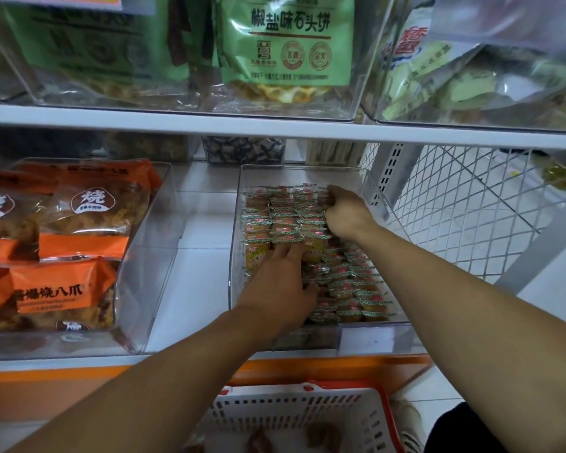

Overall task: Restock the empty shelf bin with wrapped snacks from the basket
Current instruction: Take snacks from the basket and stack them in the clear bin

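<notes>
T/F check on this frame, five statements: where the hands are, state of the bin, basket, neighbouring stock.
1. Both hands are inside the clear bin. True: the left hand and the right hand rest on the wrapped snacks.
2. The bin is empty. False: rows of wrapped snacks cover most of its floor.
3. The basket sits on the shelf beside the bin. False: it is below the shelf edge, near the person.
4. Orange packets fill the bin to the left. True.
5. The right hand is lifting a green bag. False: it is down on the small snacks at the back.
</notes>
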